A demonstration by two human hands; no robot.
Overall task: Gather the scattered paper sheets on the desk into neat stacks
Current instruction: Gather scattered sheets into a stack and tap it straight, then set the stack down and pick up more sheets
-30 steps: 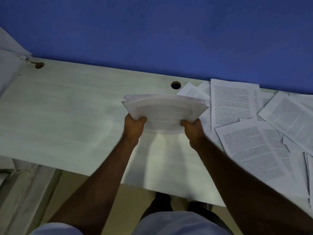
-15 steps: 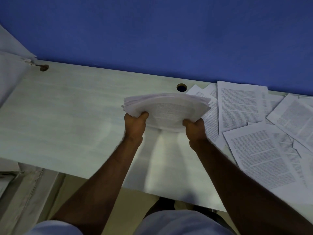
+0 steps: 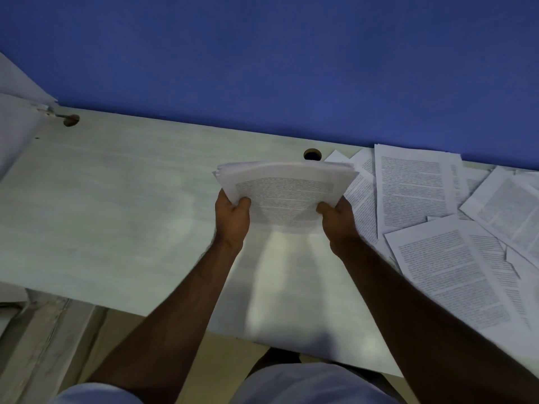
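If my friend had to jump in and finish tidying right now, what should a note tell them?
Left hand and right hand each grip a side of one bundle of papers, held above the desk.
Done: that bundle is gathered, though its edges look a bit uneven.
Left: loose printed sheets lie overlapping on the right side of the desk. Probably square up the bundle, set it down on the bare part of the desk, then collect the rest.

Since a second ago the stack of sheets (image 3: 287, 196), gripped by both hands, has tipped more upright, so its printed face shows more fully. Its top edge now reaches just below the cable hole (image 3: 312, 154) in the desk (image 3: 116, 199), nearer than before.
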